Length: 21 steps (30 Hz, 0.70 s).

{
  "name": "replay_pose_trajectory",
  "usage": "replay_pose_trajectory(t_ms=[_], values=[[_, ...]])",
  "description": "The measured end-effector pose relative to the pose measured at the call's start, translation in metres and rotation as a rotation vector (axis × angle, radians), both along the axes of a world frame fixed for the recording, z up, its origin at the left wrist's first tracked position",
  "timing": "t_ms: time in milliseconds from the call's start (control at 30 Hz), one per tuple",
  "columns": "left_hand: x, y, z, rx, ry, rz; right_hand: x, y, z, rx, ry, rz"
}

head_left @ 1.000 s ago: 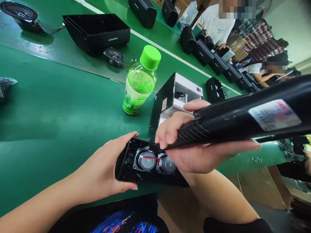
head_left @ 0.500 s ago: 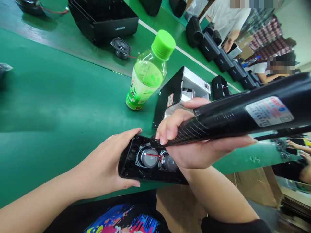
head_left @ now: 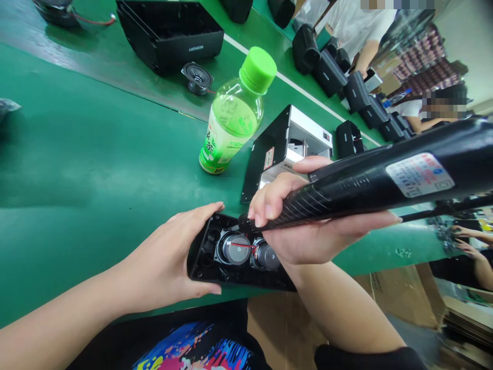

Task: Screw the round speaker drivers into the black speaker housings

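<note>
My right hand (head_left: 300, 216) is wrapped round a black electric screwdriver (head_left: 346, 180), which slants down to the left. Its tip end lies over a black speaker housing (head_left: 204, 246); the bit's exact contact point is too small to tell. Inside the housing sit two round speaker drivers (head_left: 235, 248) with grey magnets and a thin red wire between them. My left hand (head_left: 173, 257) grips the housing's left end, thumb on the near side and fingers on the far side. The right end of the housing is partly hidden behind my right hand and forearm.
A green-capped drink bottle (head_left: 233, 118) stands beyond the housing, beside a black-and-silver box-shaped machine (head_left: 269, 149). Farther back are a loose speaker driver (head_left: 197, 77) and an open black cabinet (head_left: 173, 43). Several speaker cabinets (head_left: 331, 72) line the far side, near a co-worker's arm (head_left: 367, 54).
Both hands, the screwdriver and the housing stay nearly in place. The view shifts slightly. Across the table, the co-worker's hand and a speaker cabinet near it have moved a little.
</note>
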State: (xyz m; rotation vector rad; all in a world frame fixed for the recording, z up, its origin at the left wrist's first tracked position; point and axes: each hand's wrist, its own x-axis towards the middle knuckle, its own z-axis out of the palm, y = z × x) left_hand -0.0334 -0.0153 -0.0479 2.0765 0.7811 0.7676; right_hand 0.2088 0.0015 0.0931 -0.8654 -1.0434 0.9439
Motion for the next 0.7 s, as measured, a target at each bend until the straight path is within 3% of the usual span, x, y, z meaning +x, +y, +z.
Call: replay_pose_trajectory(t_ms=[367, 533, 700], values=[[0.001, 0.001, -0.002, -0.005, -0.008, 0.002, -0.01, 0.003, -0.003, 0.006, 0.041, 0.002], [0.0, 0.0, -0.003, -0.01, -0.017, 0.015, -0.011, 0.002, -0.01, 0.047, 0.02, 0.082], [0.0, 0.0, -0.005, -0.045, 0.006, 0.017, -0.01, 0.0, -0.018, 0.067, -0.005, 0.068]])
